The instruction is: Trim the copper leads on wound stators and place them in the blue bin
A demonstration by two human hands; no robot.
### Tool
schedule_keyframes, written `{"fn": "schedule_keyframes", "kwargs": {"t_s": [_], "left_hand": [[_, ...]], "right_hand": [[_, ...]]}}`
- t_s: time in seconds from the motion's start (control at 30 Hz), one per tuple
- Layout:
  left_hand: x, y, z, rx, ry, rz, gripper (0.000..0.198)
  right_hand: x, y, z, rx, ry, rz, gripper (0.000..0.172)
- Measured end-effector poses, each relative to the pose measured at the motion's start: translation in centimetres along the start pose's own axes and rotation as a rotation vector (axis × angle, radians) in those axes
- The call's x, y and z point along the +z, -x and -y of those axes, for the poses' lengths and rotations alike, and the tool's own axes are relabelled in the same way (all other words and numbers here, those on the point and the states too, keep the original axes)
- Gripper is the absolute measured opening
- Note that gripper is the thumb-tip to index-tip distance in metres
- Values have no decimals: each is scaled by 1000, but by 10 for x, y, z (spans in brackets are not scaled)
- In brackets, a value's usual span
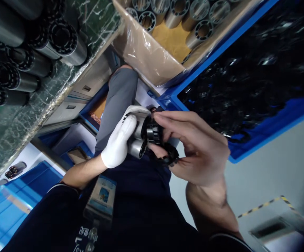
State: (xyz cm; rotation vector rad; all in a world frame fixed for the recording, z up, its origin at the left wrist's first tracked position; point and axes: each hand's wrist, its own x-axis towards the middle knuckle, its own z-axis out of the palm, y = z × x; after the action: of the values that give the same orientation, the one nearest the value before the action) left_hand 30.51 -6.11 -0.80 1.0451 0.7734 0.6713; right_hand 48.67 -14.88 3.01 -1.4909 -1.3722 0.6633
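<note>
My left hand (120, 141), in a white glove, is wrapped round metal cylinders; one cylinder (137, 148) shows its open end below the fingers. Bare, my right hand (199, 147) holds black plastic rings between thumb and fingers. One black toothed ring (154, 133) lies against the end of the upper cylinder, and another black ring (171, 154) is at the right thumb. Fingers hide part of the parts where the two hands meet.
Metal cylinders with black ends (65, 42) stand on a green worktop (96, 21) at upper left. A plastic-lined carton (152, 52) holds more cylinders. Right of it, a blue crate (233, 157) is full of black parts. Blue bins (7, 213) are at lower left.
</note>
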Motion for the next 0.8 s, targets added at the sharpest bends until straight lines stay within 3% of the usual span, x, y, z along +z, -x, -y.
{"fn": "schedule_keyframes", "kwargs": {"t_s": [0.13,0.37,0.5,0.57,0.7,0.8], "left_hand": [[-4,0,0,26,-9,-13,46],[-9,-1,-5,75,-56,65,42],[-14,-2,1,88,9,146,42],[-14,-5,7,84,26,131,45],[-11,-12,16,-59,153,67,58],[-8,-16,16,-193,265,58,60]], "right_hand": [[3,1,1,-22,31,-55,73],[10,2,3,7,37,-90,68],[22,4,1,-23,60,-126,64],[24,4,1,-26,97,-110,59],[11,2,1,95,184,-21,39],[-6,3,-2,158,190,92,41]]}}
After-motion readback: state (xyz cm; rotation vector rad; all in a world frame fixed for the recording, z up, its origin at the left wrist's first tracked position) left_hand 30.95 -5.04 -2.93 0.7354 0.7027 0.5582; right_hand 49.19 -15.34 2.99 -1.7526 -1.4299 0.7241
